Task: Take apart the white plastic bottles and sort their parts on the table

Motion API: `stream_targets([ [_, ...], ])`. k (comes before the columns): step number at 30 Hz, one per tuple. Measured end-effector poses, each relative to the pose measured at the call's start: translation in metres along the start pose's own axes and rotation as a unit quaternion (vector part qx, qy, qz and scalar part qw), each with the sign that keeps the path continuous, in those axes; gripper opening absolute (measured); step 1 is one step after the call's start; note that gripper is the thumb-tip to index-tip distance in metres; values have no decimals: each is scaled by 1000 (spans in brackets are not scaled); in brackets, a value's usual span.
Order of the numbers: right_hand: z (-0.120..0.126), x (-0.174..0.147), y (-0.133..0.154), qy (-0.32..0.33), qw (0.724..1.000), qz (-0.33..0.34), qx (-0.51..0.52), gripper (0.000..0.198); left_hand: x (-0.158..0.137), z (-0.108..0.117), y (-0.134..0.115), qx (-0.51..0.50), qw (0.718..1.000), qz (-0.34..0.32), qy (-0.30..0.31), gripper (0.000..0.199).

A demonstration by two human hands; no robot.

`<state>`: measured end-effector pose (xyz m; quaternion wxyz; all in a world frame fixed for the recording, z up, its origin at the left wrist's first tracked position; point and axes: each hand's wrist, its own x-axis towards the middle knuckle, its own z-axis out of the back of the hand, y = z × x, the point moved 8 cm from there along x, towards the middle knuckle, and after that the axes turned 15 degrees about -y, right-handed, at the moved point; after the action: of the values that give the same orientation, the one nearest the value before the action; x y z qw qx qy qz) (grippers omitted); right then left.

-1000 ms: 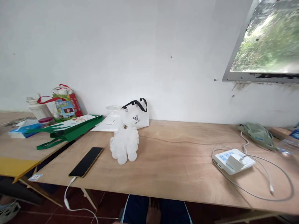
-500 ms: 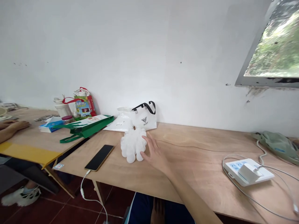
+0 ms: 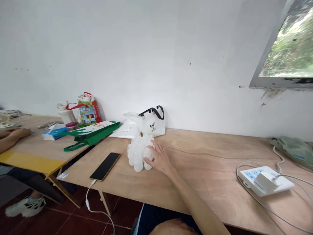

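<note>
A cluster of white, translucent, rounded knobs [image 3: 139, 151] stands on the wooden table, its exact kind unclear. My right hand [image 3: 158, 158] reaches in at its right side. Thumb and fingers are spread around that edge and seem to touch it, without a visible firm grip. At the bottom edge, above my lap, part of my left hand or forearm [image 3: 173, 227] shows; its fingers cannot be made out. A black phone [image 3: 105, 166] lies left of the cluster with a white cable plugged in.
Behind the cluster stand a white bag with black handles [image 3: 156, 125] and a white plastic package [image 3: 126, 130]. A green bag [image 3: 94, 138] spans the gap between tables. A power strip [image 3: 266, 181] with cables sits right. Another person's hand [image 3: 22, 133] rests far left.
My right hand has closed in slightly on the cluster, its thumb lying further over it. My left hand or forearm has risen from my lap. The view has shifted a little.
</note>
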<state>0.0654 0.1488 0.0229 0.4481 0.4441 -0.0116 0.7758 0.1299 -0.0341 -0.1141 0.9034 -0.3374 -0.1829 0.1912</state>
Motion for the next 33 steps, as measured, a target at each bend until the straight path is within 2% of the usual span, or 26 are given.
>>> stream_targets([
  [5, -6, 2, -6, -29, 999, -7, 13, 52, 8, 28, -30, 27, 999, -34, -1, 31],
  [11, -9, 2, -11, -43, 997, -25, 53, 41, -4, 29, -32, 110, 991, -77, 27, 28],
  [15, -12, -1, -15, -54, 993, -41, 94, 40, -17, 38, -31, 188, 979, -61, 50, 30],
  [18, -14, -3, -17, -51, 991, -50, 117, 41, -25, 46, -36, 207, 975, -52, 68, 29],
  [24, -6, -6, -17, -44, 989, -58, 127, 36, -27, 70, -45, 192, 980, -1, 42, 29],
  [28, 6, -14, -18, -50, 981, -86, 165, 35, -30, 96, -55, 122, 991, 50, 14, 38],
  [31, 24, -28, -21, -65, 970, -122, 200, 35, -31, 123, -67, 50, 996, 70, -23, 46],
  [33, 45, -42, -24, -96, 962, -150, 207, 34, -30, 140, -73, 13, 995, 82, -48, 45],
])
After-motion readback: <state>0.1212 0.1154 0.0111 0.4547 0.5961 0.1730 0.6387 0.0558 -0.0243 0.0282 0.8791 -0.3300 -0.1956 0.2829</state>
